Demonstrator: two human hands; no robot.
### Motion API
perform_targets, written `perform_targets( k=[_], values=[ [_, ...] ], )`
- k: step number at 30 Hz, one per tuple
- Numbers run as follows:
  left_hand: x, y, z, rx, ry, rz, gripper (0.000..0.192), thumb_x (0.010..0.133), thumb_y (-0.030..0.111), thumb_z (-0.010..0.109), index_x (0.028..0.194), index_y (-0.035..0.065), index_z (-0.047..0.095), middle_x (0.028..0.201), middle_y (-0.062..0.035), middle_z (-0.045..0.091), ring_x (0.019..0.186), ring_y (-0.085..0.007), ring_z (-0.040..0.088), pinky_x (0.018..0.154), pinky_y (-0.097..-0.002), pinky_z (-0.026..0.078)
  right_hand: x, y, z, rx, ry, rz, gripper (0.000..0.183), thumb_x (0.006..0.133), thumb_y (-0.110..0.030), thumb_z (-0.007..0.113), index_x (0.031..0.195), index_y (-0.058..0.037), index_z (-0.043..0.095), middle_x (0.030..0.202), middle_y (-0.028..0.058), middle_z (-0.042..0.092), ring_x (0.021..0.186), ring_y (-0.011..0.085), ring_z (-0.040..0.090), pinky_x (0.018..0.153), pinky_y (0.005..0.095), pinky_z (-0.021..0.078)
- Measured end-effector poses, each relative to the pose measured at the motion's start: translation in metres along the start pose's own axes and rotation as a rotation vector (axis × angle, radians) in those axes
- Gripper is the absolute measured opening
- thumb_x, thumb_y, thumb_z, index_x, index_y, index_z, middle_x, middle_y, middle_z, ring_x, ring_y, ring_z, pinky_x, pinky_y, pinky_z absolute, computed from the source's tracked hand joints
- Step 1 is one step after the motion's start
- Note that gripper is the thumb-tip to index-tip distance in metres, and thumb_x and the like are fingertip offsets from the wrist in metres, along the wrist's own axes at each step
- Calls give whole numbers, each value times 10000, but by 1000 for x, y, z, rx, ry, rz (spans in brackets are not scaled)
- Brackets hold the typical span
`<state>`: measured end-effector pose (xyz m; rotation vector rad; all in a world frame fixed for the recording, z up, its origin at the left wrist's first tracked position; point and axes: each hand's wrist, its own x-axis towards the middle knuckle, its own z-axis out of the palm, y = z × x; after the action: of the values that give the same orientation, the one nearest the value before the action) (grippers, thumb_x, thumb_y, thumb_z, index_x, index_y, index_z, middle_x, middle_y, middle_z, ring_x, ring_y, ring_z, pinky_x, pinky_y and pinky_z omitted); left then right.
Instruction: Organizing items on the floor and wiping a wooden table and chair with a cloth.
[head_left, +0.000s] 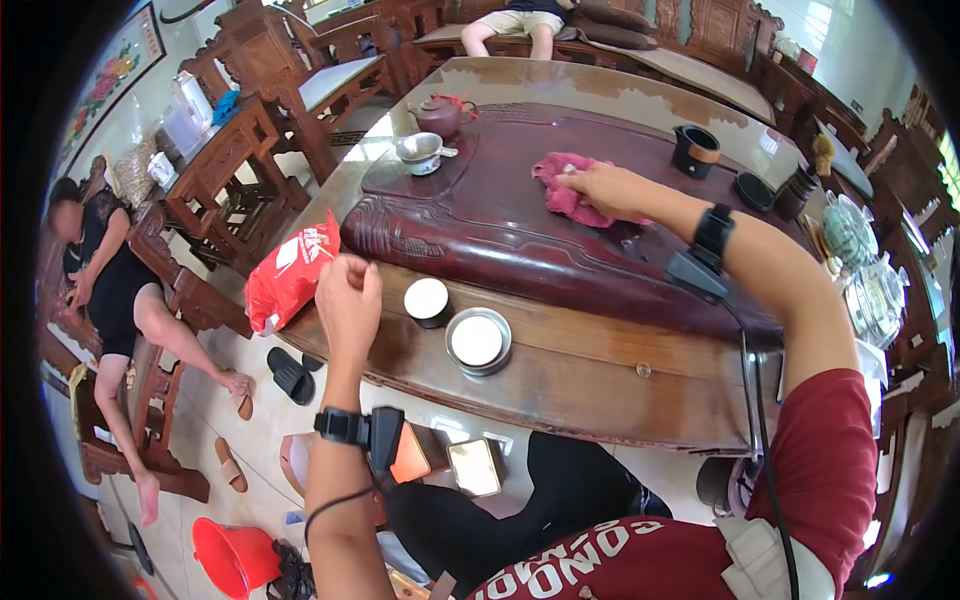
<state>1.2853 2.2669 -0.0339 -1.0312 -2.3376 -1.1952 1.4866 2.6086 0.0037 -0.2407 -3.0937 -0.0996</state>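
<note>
My right hand (604, 191) presses a crumpled pink cloth (561, 196) onto the dark carved wooden tea tray (480, 202). The cloth bunches out around the fingers. Over the table's near left edge is my left hand (349, 296), its fingers loosely curled with nothing visible in them. Just beside it stands a red plastic bag (289, 277) bearing writing; I cannot tell whether they touch. Close to the left hand are a dark canister with a white top (427, 299) and a round metal tin with a white top (478, 342).
A purple clay teapot (441, 116) and a strainer on a cup (422, 150) stand at the tray's far left. A black pitcher (696, 152) and glass teapots (876, 300) are at the right. One person sits at left, another behind the table. A red bucket (236, 559) is on the floor.
</note>
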Motion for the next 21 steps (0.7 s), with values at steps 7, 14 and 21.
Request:
perform_targets(
  k=[7, 14, 21],
  values=[
    [91, 0, 30, -42, -85, 45, 675, 686, 206, 756, 1258, 47, 434, 1115, -204, 533, 1013, -310, 555, 885, -376, 449, 129, 1, 26, -15, 78, -37, 467, 797, -101, 486, 1262, -153, 497, 1031, 152, 645, 892, 347, 628, 703, 482, 478],
    [142, -5, 82, -106, -251, -36, 997, 590, 311, 828, 1367, 24, 273, 1298, -271, 441, 1223, -356, 437, 1020, -391, 360, 132, -9, -2, -47, -73, -42, 480, 795, -142, 491, 1274, -174, 493, 1066, 130, 644, 949, 338, 626, 728, 472, 489],
    [157, 14, 118, -74, -270, -10, 960, 617, 298, 817, 1366, 45, 272, 1273, -255, 486, 1191, -358, 481, 996, -394, 375, 133, -3, 1, -52, -84, -39, 496, 792, -150, 491, 1288, -181, 492, 1109, 125, 630, 984, 326, 615, 767, 466, 484]
  ],
)
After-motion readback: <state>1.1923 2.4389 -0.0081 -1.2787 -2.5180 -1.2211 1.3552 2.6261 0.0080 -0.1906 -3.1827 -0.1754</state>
